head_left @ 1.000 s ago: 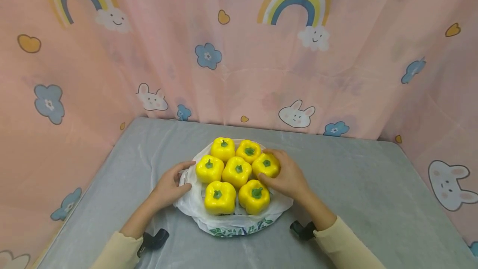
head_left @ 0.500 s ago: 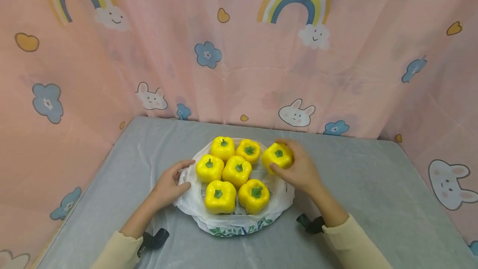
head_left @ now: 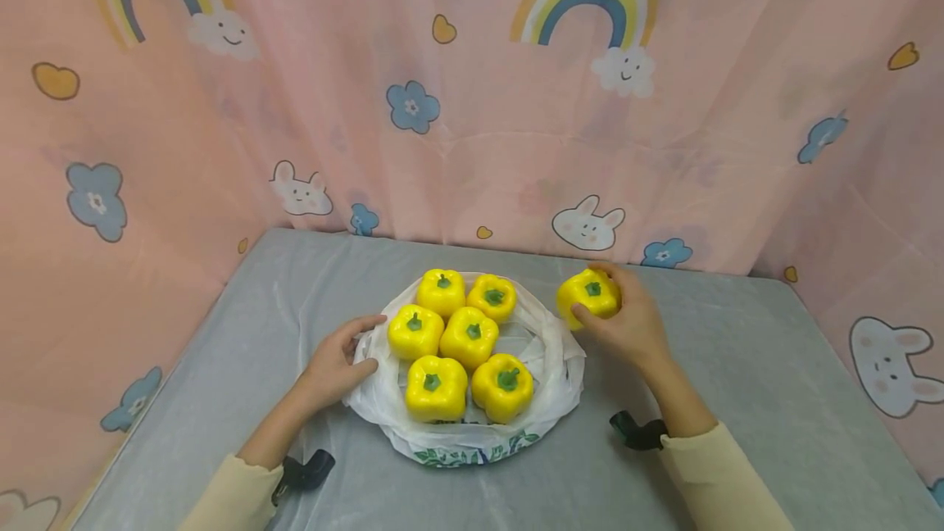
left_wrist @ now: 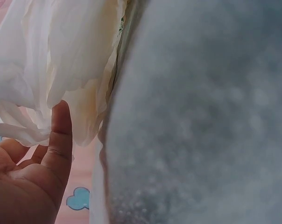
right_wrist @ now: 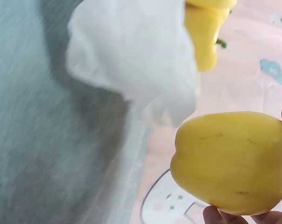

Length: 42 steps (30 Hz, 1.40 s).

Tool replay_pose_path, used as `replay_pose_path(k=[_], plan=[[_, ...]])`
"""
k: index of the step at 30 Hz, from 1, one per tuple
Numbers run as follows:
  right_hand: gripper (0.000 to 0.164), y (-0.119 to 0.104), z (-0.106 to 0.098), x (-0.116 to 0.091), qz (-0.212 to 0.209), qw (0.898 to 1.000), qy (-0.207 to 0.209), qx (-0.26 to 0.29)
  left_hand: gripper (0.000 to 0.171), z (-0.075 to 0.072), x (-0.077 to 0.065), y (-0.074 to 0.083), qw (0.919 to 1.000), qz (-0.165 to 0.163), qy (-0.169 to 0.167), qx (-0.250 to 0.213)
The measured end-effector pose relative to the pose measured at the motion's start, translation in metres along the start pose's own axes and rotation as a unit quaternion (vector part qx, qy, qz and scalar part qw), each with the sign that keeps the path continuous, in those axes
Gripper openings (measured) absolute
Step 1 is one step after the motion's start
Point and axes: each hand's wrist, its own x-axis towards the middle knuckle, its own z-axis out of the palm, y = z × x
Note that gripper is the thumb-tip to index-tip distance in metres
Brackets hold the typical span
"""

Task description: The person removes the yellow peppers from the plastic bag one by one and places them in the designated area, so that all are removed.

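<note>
My right hand holds a yellow bell pepper by its sides, off the right rim of a white plastic bag. In the right wrist view the pepper shows its smooth side, with fingertips at its edges. Several more yellow bell peppers with green stems sit in the opened bag. My left hand rests against the bag's left side, thumb and fingers apart. The left wrist view shows its thumb fairly straight against the bag's plastic.
The bag stands on a grey cloth-covered table. A pink printed curtain hangs behind and at both sides. A dark device is strapped at each wrist, near the cream sleeves.
My right hand has lifted one yellow bell pepper from the bag's right side and carried it rightward past the rim. The left hand has stayed at the bag.
</note>
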Motion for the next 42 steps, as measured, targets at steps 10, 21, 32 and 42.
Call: replay_pose_path(k=[10, 21, 32, 42], plan=[[0.063, 0.027, 0.000, 0.004, 0.027, 0.999, 0.006, -0.019, 0.055, 0.000, 0.000, 0.000, 1.0000, -0.009, -0.002, 0.002], [0.065, 0.043, 0.003, 0.005, 0.054, 0.998, -0.008, -0.031, 0.055, -0.001, 0.001, -0.001, 0.9999, -0.010, -0.005, -0.001], [0.067, 0.047, 0.006, 0.004, 0.063, 0.997, -0.016, -0.045, 0.054, -0.001, 0.001, -0.002, 0.9999, 0.004, -0.003, 0.010], [0.065, 0.035, -0.001, -0.002, 0.066, 0.995, -0.023, -0.067, 0.054, -0.001, 0.001, -0.002, 0.9999, -0.002, -0.001, 0.014]])
